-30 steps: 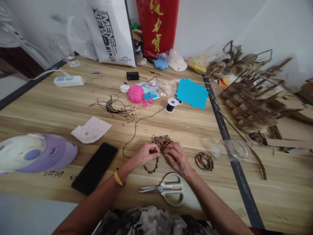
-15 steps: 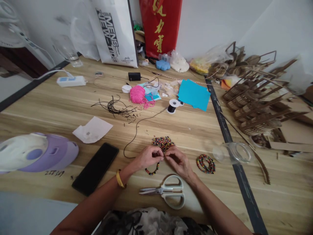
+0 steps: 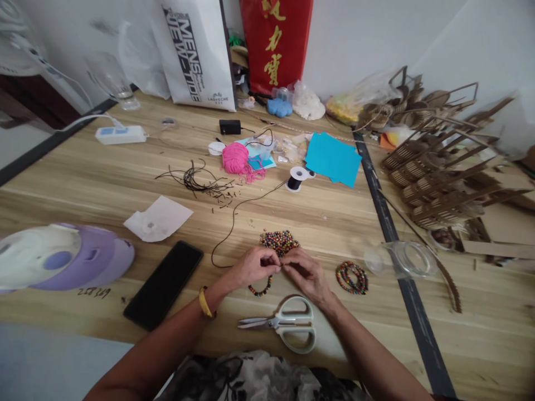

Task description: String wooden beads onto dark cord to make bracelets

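wooden table (image 3: pixel 338 223). just beyond the scissors (image 3: pixel 273 323), the left hand (image 3: pixel 253 264) pinches a beaded strand (image 3: pixel 259 294); the right hand (image 3: pixel 307 277) meets it fingertip to fingertip, its grip unclear. loose beads (image 3: pixel 279 240) lie farther past the scissors.

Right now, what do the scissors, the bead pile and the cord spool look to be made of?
Scissors: blades apparently metal, from their grey sheen; pale, smooth handles, probably plastic.
Bead pile: perhaps painted wood or plastic, being small, round and multicoloured; finish too small to judge.
Cord spool: likely plastic, with smooth-looking white flanges.
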The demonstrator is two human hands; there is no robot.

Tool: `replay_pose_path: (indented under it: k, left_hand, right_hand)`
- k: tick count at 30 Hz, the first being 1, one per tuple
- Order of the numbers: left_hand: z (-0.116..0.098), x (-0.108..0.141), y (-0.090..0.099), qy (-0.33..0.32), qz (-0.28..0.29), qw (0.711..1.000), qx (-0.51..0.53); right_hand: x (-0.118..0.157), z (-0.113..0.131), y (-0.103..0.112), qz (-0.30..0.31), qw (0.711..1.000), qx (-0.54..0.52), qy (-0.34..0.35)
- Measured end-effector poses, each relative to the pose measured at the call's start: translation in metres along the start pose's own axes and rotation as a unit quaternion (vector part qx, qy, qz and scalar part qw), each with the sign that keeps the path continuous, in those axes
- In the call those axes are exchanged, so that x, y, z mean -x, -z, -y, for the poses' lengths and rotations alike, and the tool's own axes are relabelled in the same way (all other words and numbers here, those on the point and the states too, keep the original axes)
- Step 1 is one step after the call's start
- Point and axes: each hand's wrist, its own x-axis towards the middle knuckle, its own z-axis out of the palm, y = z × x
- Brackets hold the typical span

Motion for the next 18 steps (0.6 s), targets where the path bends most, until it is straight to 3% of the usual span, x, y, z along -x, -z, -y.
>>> replay_pose_path:
  k: [18]
  left_hand:
    - [-0.0006,-0.0003,0.0018,0.003,0.008,1.000,-0.009]
  right_hand:
    - [-0.0001,0.0009,0.0009,-0.004,1.000,-0.012,0.001]
